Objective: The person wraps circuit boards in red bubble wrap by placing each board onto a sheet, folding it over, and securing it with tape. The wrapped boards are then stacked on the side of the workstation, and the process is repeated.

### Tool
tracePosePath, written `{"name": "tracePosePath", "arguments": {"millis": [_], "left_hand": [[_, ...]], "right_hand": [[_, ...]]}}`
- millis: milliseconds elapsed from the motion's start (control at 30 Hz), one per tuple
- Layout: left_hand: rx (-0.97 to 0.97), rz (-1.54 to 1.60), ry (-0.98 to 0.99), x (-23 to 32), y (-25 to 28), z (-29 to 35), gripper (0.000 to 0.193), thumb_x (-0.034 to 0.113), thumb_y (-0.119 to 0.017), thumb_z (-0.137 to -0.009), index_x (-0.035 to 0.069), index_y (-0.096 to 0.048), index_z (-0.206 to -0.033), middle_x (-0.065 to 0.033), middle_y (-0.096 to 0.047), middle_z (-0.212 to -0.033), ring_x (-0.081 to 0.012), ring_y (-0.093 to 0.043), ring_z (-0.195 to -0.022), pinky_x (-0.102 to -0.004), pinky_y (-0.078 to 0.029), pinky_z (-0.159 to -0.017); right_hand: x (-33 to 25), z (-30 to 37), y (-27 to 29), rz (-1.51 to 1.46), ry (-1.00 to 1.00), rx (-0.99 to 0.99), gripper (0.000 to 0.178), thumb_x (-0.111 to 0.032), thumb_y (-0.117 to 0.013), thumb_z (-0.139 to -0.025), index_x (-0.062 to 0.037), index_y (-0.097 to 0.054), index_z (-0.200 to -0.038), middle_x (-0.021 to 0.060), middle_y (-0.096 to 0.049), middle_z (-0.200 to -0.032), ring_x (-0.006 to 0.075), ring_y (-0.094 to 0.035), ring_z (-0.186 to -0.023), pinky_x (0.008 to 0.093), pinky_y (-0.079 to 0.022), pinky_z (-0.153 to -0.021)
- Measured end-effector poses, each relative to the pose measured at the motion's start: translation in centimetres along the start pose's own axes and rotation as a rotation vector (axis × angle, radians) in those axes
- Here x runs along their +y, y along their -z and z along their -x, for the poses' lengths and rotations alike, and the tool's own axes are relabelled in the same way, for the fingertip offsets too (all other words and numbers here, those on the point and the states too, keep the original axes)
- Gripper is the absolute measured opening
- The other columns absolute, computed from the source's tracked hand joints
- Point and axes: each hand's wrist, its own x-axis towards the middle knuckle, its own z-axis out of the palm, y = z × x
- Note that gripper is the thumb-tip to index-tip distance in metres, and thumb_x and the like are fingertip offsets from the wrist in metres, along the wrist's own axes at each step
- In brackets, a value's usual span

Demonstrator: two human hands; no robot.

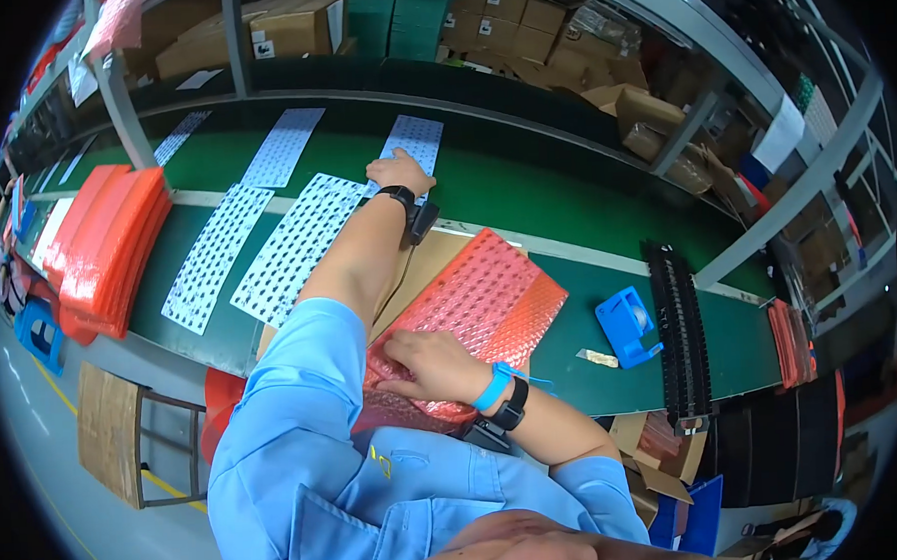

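Observation:
My left hand (401, 173) reaches forward onto the lower part of a white sheet with a dark dotted pattern (417, 139) on the green belt. Its fingers lie spread over the sheet, with no grip visible. Close to my body, my right hand (434, 365) has its fingers curled around the near edge of a red bubble-wrap bag (494, 293). Dark pattern marks show through the bag's upper part. Beneath the bag is a piece of brown cardboard (423, 271). Two more patterned sheets, one left (214, 257) and one nearer my arm (302, 244), lie at the bench's left.
A stack of red bubble-wrap bags (107, 250) stands at the far left. To the right are a blue tape dispenser (627, 327) and a long black slotted rack (681, 330). Metal posts (121, 104) rise along the belt. A wooden stool (112, 435) stands at lower left.

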Motion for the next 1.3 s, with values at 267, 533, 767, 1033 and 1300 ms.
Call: {"name": "tracePosePath", "arguments": {"millis": [267,533,767,1033,1300], "left_hand": [[-0.167,1.066,-0.247,5.0,3.4,3.1,0.107,0.044,-0.078,-0.076,0.008,-0.014,-0.154,-0.0240,-0.050,-0.136,-0.0373,-0.051,-0.127,-0.0456,-0.041,-0.104],[-0.052,1.473,-0.989,-0.2,6.0,18.0,0.099,0.026,-0.071,-0.088,0.019,-0.001,-0.157,-0.0185,-0.044,-0.142,-0.0301,-0.045,-0.135,-0.0442,-0.040,-0.108],[-0.477,1.700,-0.367,-15.2,7.9,28.7,0.064,0.044,-0.052,-0.100,-0.002,-0.042,-0.144,-0.0233,-0.057,-0.134,-0.0291,-0.060,-0.121,-0.0405,-0.051,-0.102],[-0.661,1.598,-0.147,-19.6,0.8,31.5,0.048,0.013,-0.061,-0.097,-0.004,-0.047,-0.140,-0.0126,-0.071,-0.106,-0.0151,-0.071,-0.078,-0.0219,-0.057,-0.068],[-0.142,0.975,-0.365,-21.4,-0.2,31.7,0.041,0.002,-0.076,-0.082,-0.003,-0.066,-0.122,-0.0076,-0.066,-0.085,-0.0151,-0.061,-0.068,-0.0250,-0.049,-0.062]], "right_hand": [[5.1,1.4,1.6,-1.212,-0.371,0.200,0.057,-0.060,-0.044,-0.098,-0.0061,-0.060,-0.107,0.0067,-0.065,-0.086,0.0175,-0.066,-0.076,0.0303,-0.054,-0.064],[7.2,2.7,7.0,-2.042,-0.452,0.454,0.056,-0.048,-0.038,-0.104,0.0003,-0.054,-0.128,0.0135,-0.068,-0.111,0.0226,-0.070,-0.094,0.0339,-0.060,-0.075],[10.1,6.1,13.3,-1.447,-0.514,0.558,0.023,-0.015,-0.060,-0.098,-0.0012,-0.064,-0.116,0.0030,-0.071,-0.094,0.0106,-0.070,-0.078,0.0203,-0.053,-0.054],[18.7,6.2,10.1,-0.905,-0.724,0.436,0.030,-0.015,-0.066,-0.094,-0.0015,-0.066,-0.121,0.0011,-0.071,-0.092,0.0097,-0.064,-0.071,0.0213,-0.051,-0.060],[18.5,4.8,3.9,0.067,-0.813,0.413,0.033,-0.023,-0.078,-0.084,-0.0007,-0.074,-0.108,0.0138,-0.070,-0.099,0.0230,-0.065,-0.089,0.0323,-0.051,-0.082]]}}
